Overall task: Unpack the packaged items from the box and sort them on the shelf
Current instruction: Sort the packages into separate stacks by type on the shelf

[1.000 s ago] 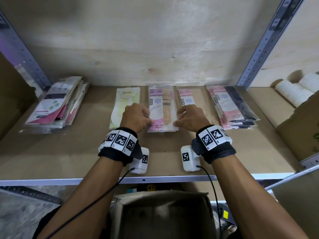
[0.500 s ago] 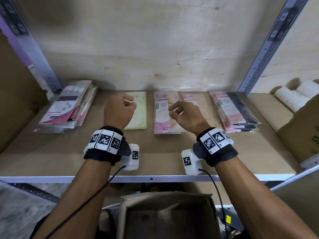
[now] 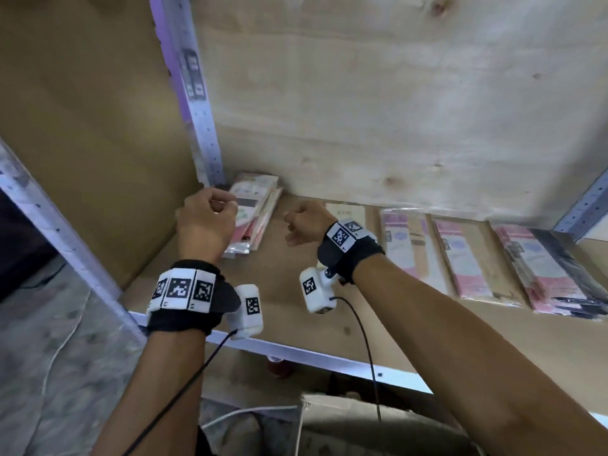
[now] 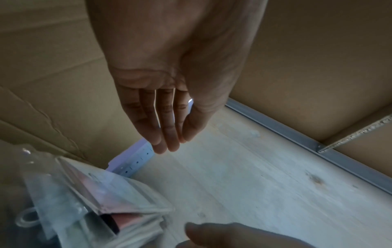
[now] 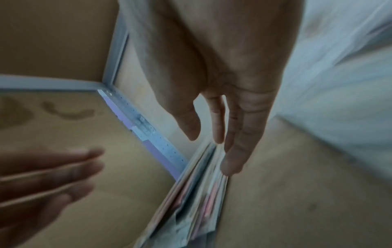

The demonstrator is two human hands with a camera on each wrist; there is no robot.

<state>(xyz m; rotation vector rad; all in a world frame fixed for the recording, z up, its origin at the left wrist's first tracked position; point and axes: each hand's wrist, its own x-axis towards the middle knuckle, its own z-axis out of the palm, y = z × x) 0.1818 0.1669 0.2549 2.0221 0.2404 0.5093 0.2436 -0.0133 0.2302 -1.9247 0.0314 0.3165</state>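
Note:
A stack of clear-wrapped packets [image 3: 260, 205] lies in the back left corner of the shelf [image 3: 289, 311]. My left hand [image 3: 222, 207] hovers over the stack's near left side, fingers relaxed and holding nothing; in the left wrist view its fingers [image 4: 169, 142] hang straight above the stack [image 4: 89, 201]. My right hand [image 3: 296, 227] is just right of the stack, empty too. The blurred right wrist view shows its straight fingers [image 5: 231, 161] at the stack's edge [image 5: 197, 201].
A yellow packet [image 3: 348, 213], two pink packets [image 3: 404, 245] [image 3: 460, 258] and a pink-and-black pile [image 3: 543, 268] lie in a row to the right. A cardboard wall [image 3: 82, 159] and metal upright [image 3: 197, 103] close the left side. The open box [image 3: 362, 422] sits below the shelf.
Both hands have moved left, from the middle pink packets to the stack in the left corner. The head view has swung left with them.

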